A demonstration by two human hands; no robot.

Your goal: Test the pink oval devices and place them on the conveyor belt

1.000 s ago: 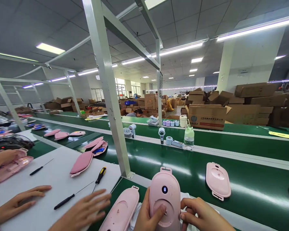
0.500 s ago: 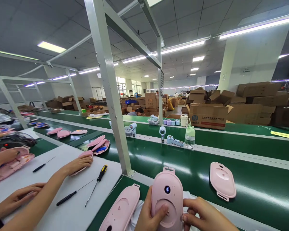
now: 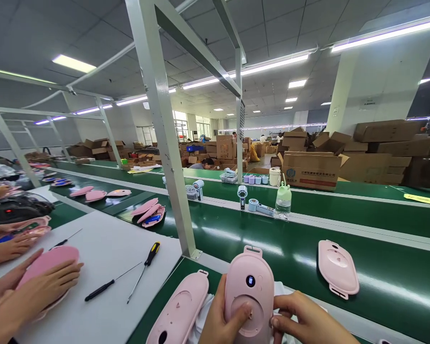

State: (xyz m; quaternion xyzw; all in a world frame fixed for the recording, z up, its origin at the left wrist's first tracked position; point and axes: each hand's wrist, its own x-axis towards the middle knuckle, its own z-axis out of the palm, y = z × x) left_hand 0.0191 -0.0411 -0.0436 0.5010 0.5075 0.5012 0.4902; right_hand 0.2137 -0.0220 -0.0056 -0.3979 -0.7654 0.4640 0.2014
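A pink oval device [image 3: 251, 260] stands nearly upright before me, its small round display lit and a strap loop on top. My left hand [image 3: 225, 321] is wrapped round its left side, thumb pressed in the round recess on its face. At the device's right edge, my right hand [image 3: 303, 316] grips with bent fingers and thumb; its lower fingertips are partly hidden. White cloth [image 3: 202, 321] lies under and behind the device. Left of my hands rests a similar pink shell [image 3: 182, 306], tilted. Another pink shell [image 3: 338, 268] lies on the green belt to the right.
A metal post [image 3: 170, 143] rises ahead on the left. On the white mat [image 3: 103, 258] lie a yellow-black screwdriver [image 3: 150, 258] and a black screwdriver [image 3: 105, 289]. A co-worker's hands hold a pink shell [image 3: 53, 263]. A green-topped bottle [image 3: 283, 200] stands across the belt [image 3: 236, 234].
The co-worker's hand has drawn back from the belt's edge, bringing a pink shell onto the mat at left. The pink shell on the right sits slightly farther right. My grip looks the same.
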